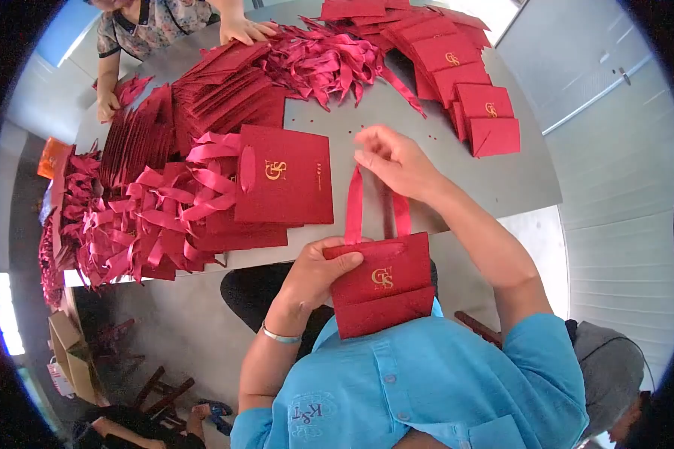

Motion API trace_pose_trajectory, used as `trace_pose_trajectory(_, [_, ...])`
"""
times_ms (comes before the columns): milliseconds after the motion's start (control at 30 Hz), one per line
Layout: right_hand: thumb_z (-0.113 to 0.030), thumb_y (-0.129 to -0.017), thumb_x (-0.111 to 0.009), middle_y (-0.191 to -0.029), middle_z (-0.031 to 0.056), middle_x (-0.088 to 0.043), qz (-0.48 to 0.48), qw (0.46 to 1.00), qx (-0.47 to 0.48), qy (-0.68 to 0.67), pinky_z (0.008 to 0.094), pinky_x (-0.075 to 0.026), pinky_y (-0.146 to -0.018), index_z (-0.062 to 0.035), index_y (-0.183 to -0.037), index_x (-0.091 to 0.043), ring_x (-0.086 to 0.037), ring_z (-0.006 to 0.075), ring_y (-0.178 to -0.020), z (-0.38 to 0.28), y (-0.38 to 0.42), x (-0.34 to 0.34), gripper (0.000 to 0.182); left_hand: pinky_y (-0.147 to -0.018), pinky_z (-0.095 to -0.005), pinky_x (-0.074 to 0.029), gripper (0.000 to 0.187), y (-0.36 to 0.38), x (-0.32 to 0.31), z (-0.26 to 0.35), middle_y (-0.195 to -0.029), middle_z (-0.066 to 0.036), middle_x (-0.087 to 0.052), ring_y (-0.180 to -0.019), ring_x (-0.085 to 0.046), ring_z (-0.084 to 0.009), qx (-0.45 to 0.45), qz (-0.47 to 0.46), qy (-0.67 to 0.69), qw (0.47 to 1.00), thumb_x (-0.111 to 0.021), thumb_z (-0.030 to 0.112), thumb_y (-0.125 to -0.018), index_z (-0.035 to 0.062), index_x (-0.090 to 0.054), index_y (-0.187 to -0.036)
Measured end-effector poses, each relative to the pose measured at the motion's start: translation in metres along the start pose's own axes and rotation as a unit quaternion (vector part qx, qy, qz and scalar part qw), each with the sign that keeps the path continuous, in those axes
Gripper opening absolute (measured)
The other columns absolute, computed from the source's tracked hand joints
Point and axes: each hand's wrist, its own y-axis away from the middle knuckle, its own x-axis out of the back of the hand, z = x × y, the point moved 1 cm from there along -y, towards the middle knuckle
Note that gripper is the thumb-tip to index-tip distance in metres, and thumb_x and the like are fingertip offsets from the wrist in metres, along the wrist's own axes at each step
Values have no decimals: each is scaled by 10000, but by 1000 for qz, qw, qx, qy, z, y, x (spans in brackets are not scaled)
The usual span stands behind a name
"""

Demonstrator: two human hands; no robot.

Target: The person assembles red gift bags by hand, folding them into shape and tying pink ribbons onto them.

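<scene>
A small red gift bag (382, 278) with a gold logo is held against the front of my blue shirt, its base folded flat. My left hand (320, 271) grips the bag's upper left edge, thumb on the front and fingers behind. Above it, my right hand (397, 161) pinches the top of the bag's pink ribbon handle (355, 206), and the ribbon is stretched upward in a loop. Left of the hands, a larger stack of red bags with ribbon handles lies on the table, a flat bag (284, 176) on top.
Pink ribbons (322, 63) lie heaped at the back of the grey table (502, 183). Rows of folded red bags (457, 67) stand at the back right. Across the table, another person's hand (246, 30) rests by stacked bags (225, 93). A cardboard box (73, 352) sits lower left.
</scene>
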Motion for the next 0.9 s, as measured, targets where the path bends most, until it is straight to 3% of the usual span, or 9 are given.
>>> trace_pose_trajectory(33, [-139, -863, -650, -802, 4, -561, 76, 971, 167, 155, 241, -400, -581, -63, -948, -606, -508, 102, -675, -13, 13, 4, 122, -812, -370, -574, 232, 1, 1, -1, -1010, -155, -674, -894, -674, -229, -13, 6, 14, 1000, -638, -16, -845, -32, -621, -1075])
trace_pose_trajectory(67, [-100, -808, -694, -857, 42, -607, 144, 884, 328, 299, 270, -449, -641, -60, -950, -634, -569, 147, -739, -26, 27, 6, 159, -802, -365, -577, 225, 1, 3, -2, -1005, -153, -675, -886, -676, -226, -28, 13, 27, 999, -641, -19, -842, -24, -626, -1066])
trace_pose_trajectory(100, [-100, -808, -694, -857, 42, -607, 142, 884, 326, 305, 270, -449, -641, -60, -950, -634, -569, 147, -739, -33, 43, 7, 159, -802, -365, -577, 225, 0, 5, -3, -1005, -153, -675, -886, -676, -226, -28, 9, 31, 999, -641, -19, -842, -24, -626, -1066])
trace_pose_trajectory(167, [-30, -709, -734, -931, 103, -631, -2, 936, 259, 238, 310, -480, -706, -58, -908, -672, -607, 214, -817, -42, 74, 1, 210, -782, -356, -582, 209, 0, 12, -6, -993, -144, -679, -863, -679, -217, -42, 12, 43, 998, -639, -34, -836, -9, -631, -1044])
trace_pose_trajectory(300, [-10, -711, -728, -913, 85, -625, 28, 938, 220, 265, 305, -477, -695, -48, -851, -679, -602, 210, -789, -48, 102, -17, 153, -775, -350, -582, 203, 3, 12, 2, -993, -142, -680, -855, -678, -211, -37, 27, 55, 997, -631, -52, -832, -5, -630, -1029])
trace_pose_trajectory(400, [-28, -755, -712, -914, 78, -627, 130, 936, 166, 282, 288, -463, -666, -42, -846, -670, -597, 184, -785, -44, 109, -19, 101, -775, -313, -572, 183, 4, 14, 5, -972, -129, -678, -850, -668, -178, -53, 24, 39, 998, -616, -24, -862, -26, -639, -1044])
trace_pose_trajectory(467, [-55, -801, -698, -877, 57, -622, 163, 971, 8, 175, 253, -436, -634, -25, -804, -649, -571, 110, -765, -38, 111, -17, 58, -777, -301, -566, 189, 5, 15, 4, -978, -120, -678, -853, -662, -165, -58, 15, 14, 998, -618, -19, -862, -25, -642, -1050])
trace_pose_trajectory(567, [-82, -835, -685, -775, 10, -603, 106, 987, -94, 77, 218, -403, -580, -13, -766, -627, -519, 45, -691, -40, 105, -25, 114, -784, -292, -562, 216, 7, 13, 5, -976, -111, -677, -855, -655, -154, -58, -2, -26, 998, -617, -20, -861, -24, -637, -1075])
trace_pose_trajectory(900, [-120, -830, -690, -655, -45, -563, 159, 978, -119, 63, 203, -387, -519, -12, -750, -623, -496, 21, -616, -23, 103, -26, 151, -769, -250, -539, 204, 3, 7, -6, -952, -80, -676, -849, -628, -108, -111, 23, -137, 984, -615, -6, -863, -20, -660, -1061])
